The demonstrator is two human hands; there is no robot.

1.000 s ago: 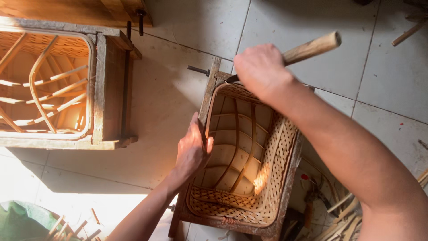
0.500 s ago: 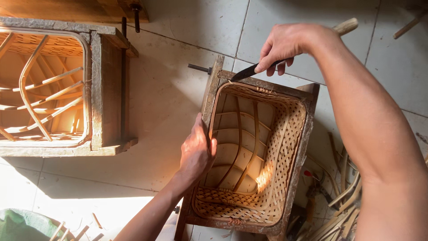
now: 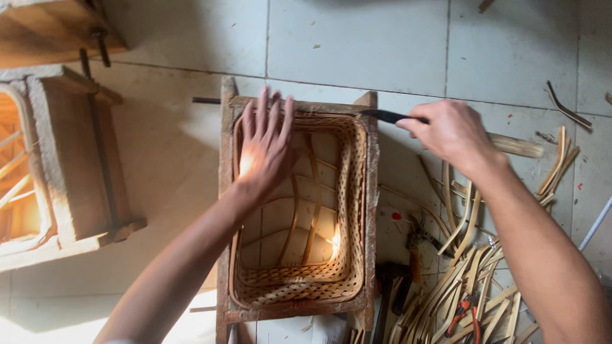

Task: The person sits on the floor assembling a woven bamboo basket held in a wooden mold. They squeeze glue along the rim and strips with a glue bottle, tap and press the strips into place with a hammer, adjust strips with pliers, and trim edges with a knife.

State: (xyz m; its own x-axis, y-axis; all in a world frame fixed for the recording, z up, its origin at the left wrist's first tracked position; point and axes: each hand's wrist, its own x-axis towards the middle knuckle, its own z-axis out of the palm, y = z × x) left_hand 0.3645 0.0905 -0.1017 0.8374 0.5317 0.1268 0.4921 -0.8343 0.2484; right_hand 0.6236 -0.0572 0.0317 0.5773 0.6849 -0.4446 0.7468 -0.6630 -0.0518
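Observation:
A half-woven rattan basket (image 3: 344,210) sits inside a rectangular wooden frame mould (image 3: 224,191) on the tiled floor. My left hand (image 3: 264,146) lies flat with fingers spread over the basket's far left corner, touching the rim. My right hand (image 3: 449,134) grips a knife with a wooden handle (image 3: 516,146); its dark blade (image 3: 382,116) points left and rests at the frame's far right corner.
A second wooden frame with a basket (image 3: 57,165) stands at the left. Several loose rattan strips (image 3: 472,267) lie on the floor at the right, with pliers (image 3: 421,236) and red-handled cutters (image 3: 462,312) among them. Pale floor tiles (image 3: 357,44) lie beyond.
My left hand has gone from gripping the basket's left rim to lying flat with fingers spread. My right hand has brought the knife down from above, the blade at the frame's right corner. The view shifted.

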